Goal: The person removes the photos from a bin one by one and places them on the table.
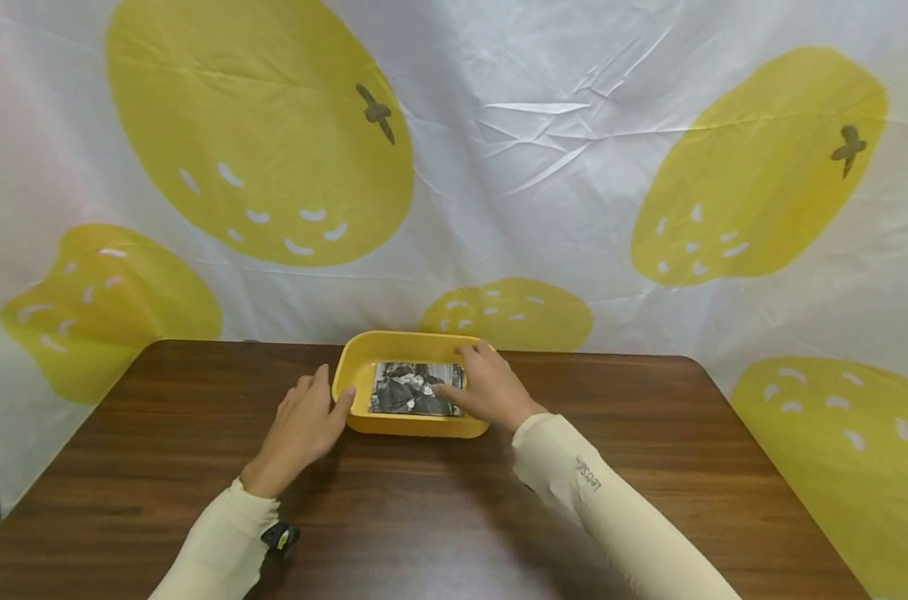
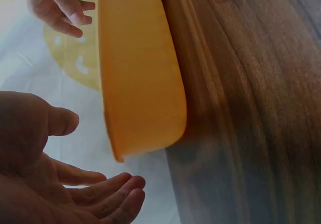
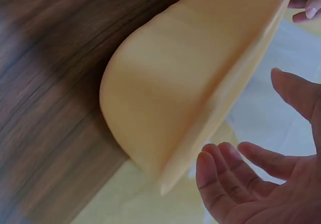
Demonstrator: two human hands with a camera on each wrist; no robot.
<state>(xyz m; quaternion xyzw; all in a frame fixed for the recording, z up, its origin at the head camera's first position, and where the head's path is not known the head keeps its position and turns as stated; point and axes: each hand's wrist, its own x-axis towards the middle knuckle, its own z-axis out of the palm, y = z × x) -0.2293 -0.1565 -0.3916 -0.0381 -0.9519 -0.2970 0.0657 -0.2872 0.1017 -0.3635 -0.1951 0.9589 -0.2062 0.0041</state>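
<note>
A yellow plastic bin (image 1: 416, 427) with rounded corners sits at the far edge of the table. In it lies a flat rectangular piece with a black-and-white picture (image 1: 409, 388); its exact kind is unclear. My left hand (image 1: 300, 425) is beside the bin's left end, its fingers relaxed and apart from the wall in the left wrist view. Over the right end is my right hand (image 1: 491, 387), thumb toward the picture. The right wrist view shows that hand's fingers (image 3: 235, 179) loosely bent beside the rim, with nothing held.
The dark wood-grain table (image 1: 409, 517) spreads in front of the bin and to both sides. Behind it hangs a white cloth (image 1: 514, 208) printed with large yellow fruit. A black band (image 1: 280, 537) is on the left wrist, over a pale sleeve.
</note>
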